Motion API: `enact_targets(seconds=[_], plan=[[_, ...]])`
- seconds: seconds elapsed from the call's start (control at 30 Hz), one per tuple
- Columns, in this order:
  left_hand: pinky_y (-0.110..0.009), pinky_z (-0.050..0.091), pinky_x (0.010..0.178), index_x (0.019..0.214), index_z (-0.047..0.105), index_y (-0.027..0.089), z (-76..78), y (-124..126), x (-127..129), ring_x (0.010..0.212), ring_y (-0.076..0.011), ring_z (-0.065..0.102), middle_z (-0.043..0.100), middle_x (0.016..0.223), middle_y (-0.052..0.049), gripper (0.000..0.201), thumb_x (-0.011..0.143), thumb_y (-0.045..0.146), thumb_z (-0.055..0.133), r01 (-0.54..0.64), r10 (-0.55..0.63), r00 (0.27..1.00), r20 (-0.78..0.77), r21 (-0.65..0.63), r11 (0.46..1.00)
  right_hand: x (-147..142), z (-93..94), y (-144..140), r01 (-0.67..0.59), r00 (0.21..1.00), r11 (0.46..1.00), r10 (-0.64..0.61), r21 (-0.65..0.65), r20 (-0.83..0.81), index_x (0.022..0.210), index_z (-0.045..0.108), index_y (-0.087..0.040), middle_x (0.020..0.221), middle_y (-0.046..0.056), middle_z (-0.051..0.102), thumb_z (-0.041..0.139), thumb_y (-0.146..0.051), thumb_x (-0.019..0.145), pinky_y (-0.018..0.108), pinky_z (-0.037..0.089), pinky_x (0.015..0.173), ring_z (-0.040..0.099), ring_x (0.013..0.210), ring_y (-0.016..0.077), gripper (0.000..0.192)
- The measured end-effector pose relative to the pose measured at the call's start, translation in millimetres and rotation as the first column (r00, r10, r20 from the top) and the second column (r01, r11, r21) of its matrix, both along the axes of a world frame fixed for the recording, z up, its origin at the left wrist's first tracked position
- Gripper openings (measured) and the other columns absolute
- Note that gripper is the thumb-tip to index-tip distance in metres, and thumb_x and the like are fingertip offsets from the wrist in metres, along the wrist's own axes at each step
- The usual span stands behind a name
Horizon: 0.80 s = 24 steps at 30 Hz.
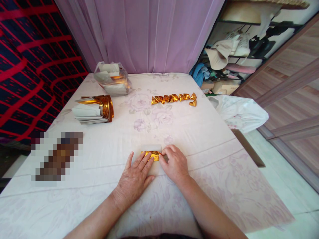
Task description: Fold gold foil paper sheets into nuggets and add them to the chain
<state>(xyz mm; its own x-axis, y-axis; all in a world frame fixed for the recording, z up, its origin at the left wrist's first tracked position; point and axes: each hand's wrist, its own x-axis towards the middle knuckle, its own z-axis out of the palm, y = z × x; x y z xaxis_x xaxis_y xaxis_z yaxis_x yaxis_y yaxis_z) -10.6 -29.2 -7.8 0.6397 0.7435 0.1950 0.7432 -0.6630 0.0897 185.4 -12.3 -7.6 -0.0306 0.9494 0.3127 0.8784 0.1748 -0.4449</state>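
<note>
A sheet of gold foil paper (156, 156), partly folded with its pale backing showing at the far edge, lies on the table in front of me. My left hand (136, 176) rests flat on its left part, fingers spread. At the right end, my right hand (175, 162) pinches the paper's edge between thumb and forefinger. Farther off stands a row of folded gold foil pieces (171, 98), with one more piece just below its right end. A stack of gold foil sheets (93, 111) lies to the left.
A clear plastic bag (113, 79) of more paper sheets sits at the back left of the cloth-covered table (199, 139). A blurred brown patch (59, 156) is at the left edge. Shelves with a cap (219, 54) and a white bag (239, 111) stand to the right.
</note>
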Motion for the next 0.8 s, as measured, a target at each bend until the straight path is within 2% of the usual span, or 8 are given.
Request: enact_targets(seconds=[0.13,0.23,0.33,0.47,0.67,0.8], plan=[[-0.052,0.012,0.121,0.138,0.053,0.021,0.0,-0.2,0.9,0.133,-0.0252,0.048,0.054,0.143,-0.007,0.050,0.100,0.049,0.037,-0.012,0.012,1.000,-0.004,0.024,1.000,-0.2,-1.6,-0.1,0.003,1.000,1.000,-0.004,0.024,0.014,0.083,0.059,-0.021,0.086,0.004,0.064,0.057,-0.020,0.083,0.031,0.044,0.075,0.059,0.082,0.0199,0.002],[-0.050,0.010,0.121,0.136,0.055,0.023,0.2,-0.2,1.4,0.133,-0.0232,0.049,0.055,0.142,-0.004,0.050,0.099,0.053,0.038,-0.031,0.031,1.000,-0.001,0.040,0.999,0.1,-4.0,-0.6,0.013,1.000,0.998,-0.015,0.062,0.018,0.089,0.058,-0.020,0.086,0.004,0.064,0.056,-0.020,0.083,0.031,0.044,0.075,0.060,0.083,0.0208,0.006],[-0.050,0.010,0.121,0.136,0.055,0.025,-0.1,-0.3,1.7,0.133,-0.0228,0.049,0.056,0.142,-0.004,0.050,0.099,0.053,0.037,-0.031,0.032,0.999,-0.016,0.048,0.998,1.9,-4.4,-1.2,-0.016,1.000,0.997,0.018,0.081,-0.024,0.085,0.057,-0.021,0.085,0.004,0.064,0.055,-0.018,0.084,0.031,0.045,0.075,0.060,0.081,0.0199,0.004],[-0.052,0.011,0.121,0.136,0.055,0.026,-0.7,-0.6,2.2,0.132,-0.0236,0.050,0.057,0.141,-0.004,0.049,0.099,0.053,0.038,-0.034,0.035,0.999,-0.025,0.052,0.998,5.1,-2.3,-2.1,-0.091,0.989,0.993,0.099,0.075,-0.110,0.078,0.060,-0.022,0.088,0.003,0.065,0.054,-0.014,0.085,0.028,0.046,0.077,0.061,0.082,0.0173,0.012],[-0.051,0.009,0.121,0.133,0.058,0.025,-0.8,-1.2,2.3,0.131,-0.0234,0.051,0.058,0.140,-0.004,0.048,0.098,0.053,0.040,-0.046,0.047,0.999,-0.008,0.062,0.997,5.9,-4.7,-3.6,-0.132,0.988,0.987,0.138,0.091,-0.072,0.097,0.071,-0.024,0.096,0.004,0.066,0.052,-0.016,0.089,0.030,0.048,0.078,0.061,0.086,0.0184,0.022],[-0.050,0.006,0.122,0.132,0.058,0.025,-1.7,-1.3,1.8,0.130,-0.0228,0.052,0.059,0.138,-0.004,0.048,0.099,0.053,0.038,-0.044,0.043,0.999,0.015,0.065,0.997,5.8,-6.6,-3.9,-0.132,0.990,0.987,0.137,0.093,-0.046,0.097,0.072,-0.023,0.095,0.005,0.067,0.052,-0.016,0.089,0.032,0.048,0.078,0.061,0.086,0.0190,0.023]])
